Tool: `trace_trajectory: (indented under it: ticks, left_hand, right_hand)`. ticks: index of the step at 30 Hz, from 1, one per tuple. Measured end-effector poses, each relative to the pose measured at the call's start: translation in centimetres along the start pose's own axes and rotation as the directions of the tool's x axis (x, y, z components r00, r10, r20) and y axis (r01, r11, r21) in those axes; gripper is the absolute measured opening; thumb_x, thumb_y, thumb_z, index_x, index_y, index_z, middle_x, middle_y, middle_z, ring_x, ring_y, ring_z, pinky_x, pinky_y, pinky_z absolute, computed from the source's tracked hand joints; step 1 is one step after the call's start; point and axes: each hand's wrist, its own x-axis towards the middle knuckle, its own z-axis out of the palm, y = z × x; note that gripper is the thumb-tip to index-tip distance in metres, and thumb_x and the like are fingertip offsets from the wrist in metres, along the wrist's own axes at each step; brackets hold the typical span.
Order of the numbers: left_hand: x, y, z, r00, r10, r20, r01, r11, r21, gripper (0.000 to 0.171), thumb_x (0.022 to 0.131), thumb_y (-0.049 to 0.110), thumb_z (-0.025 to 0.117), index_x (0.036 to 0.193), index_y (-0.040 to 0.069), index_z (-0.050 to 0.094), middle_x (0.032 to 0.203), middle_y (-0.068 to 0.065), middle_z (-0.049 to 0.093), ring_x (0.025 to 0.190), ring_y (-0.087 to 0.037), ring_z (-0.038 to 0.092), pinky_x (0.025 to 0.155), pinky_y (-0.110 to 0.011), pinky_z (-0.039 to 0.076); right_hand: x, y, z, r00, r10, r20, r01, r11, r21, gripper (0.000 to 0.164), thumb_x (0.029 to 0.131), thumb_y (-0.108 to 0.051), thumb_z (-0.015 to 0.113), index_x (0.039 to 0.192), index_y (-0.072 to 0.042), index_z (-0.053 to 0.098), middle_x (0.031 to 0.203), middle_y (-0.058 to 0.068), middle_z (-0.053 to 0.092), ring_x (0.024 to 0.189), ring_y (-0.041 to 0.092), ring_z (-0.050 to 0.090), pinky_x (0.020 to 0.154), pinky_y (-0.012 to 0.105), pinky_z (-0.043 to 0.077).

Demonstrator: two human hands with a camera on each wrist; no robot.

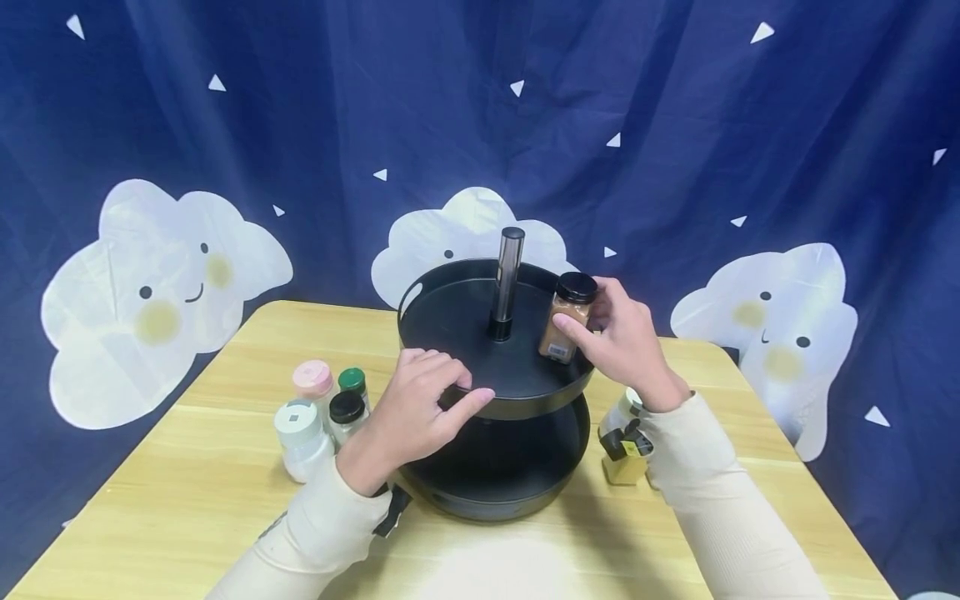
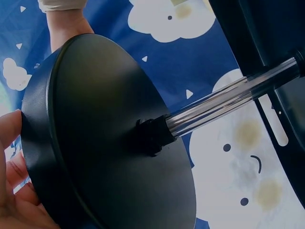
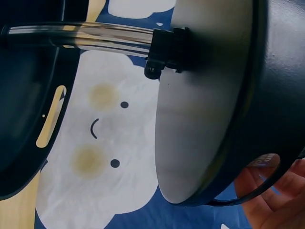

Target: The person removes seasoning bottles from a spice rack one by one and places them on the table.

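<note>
In the head view, my right hand (image 1: 626, 337) grips a square clear jar (image 1: 558, 333) of brown powder with a black lid. The jar stands slightly tilted over the right side of the upper tray (image 1: 457, 325) of a black two-tier stand. My left hand (image 1: 420, 408) is at the front left rim of that tray, its fingers loosely bent and its thumb out. In the left wrist view, its fingertips touch the tray's outer wall (image 2: 35, 124). Through the handle slot in the right wrist view, part of the jar's label (image 3: 267, 160) shows beside the right fingers.
A metal post (image 1: 508, 271) rises from the upper tray; the lower tray (image 1: 495, 500) is beneath. On the wooden table (image 1: 187, 450) stand pink-lidded (image 1: 312, 379), green-lidded (image 1: 352, 382), black-lidded (image 1: 347, 408) and white (image 1: 303, 442) containers. A jar of yellow powder (image 1: 624, 471) is by the right sleeve.
</note>
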Motion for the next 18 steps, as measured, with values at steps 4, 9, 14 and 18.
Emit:
trace_trajectory:
  ticks: [4,9,14,18]
  left_hand:
    - [0.01,0.06,-0.01,1.0,0.001,0.005,-0.001,1.0,0.003,0.022,0.079,0.026,0.073,0.072,0.01,0.059,0.065,0.0,0.059,0.067,-0.014,0.054,0.071,-0.041,0.04]
    - [-0.06,0.0,0.03,1.0,0.001,0.007,-0.001,1.0,0.002,0.022,0.079,0.026,0.073,0.072,0.01,0.059,0.065,0.0,0.059,0.068,-0.014,0.054,0.071,-0.041,0.04]
    - [-0.03,0.01,-0.03,1.0,-0.006,0.014,0.006,1.0,-0.005,0.021,0.079,0.025,0.072,0.073,0.011,0.059,0.066,-0.001,0.059,0.069,-0.014,0.055,0.072,-0.041,0.04]
    - [-0.01,-0.04,-0.02,1.0,-0.007,0.009,0.007,1.0,-0.007,0.021,0.079,0.025,0.072,0.073,0.01,0.058,0.066,-0.002,0.059,0.069,-0.015,0.055,0.072,-0.041,0.04]
  right_hand:
    - [0.02,0.02,0.1,1.0,-0.006,-0.018,0.007,1.0,0.009,0.049,0.074,-0.018,0.08,0.111,0.001,0.054,0.077,0.016,0.068,0.065,0.022,0.064,0.057,0.041,0.054]
    - [0.12,0.03,0.1,1.0,-0.01,-0.021,0.01,1.0,0.015,0.048,0.073,-0.018,0.081,0.109,0.001,0.055,0.076,0.015,0.068,0.063,0.021,0.063,0.056,0.04,0.053]
    - [0.29,-0.07,-0.11,0.999,-0.012,-0.029,0.012,1.0,-0.001,0.047,0.073,-0.019,0.081,0.107,0.001,0.055,0.073,0.014,0.066,0.062,0.023,0.062,0.054,0.039,0.052]
    - [0.5,-0.16,-0.27,0.999,-0.015,-0.031,0.015,1.0,-0.007,0.046,0.074,-0.02,0.08,0.106,0.001,0.056,0.072,0.014,0.066,0.062,0.023,0.062,0.053,0.039,0.051]
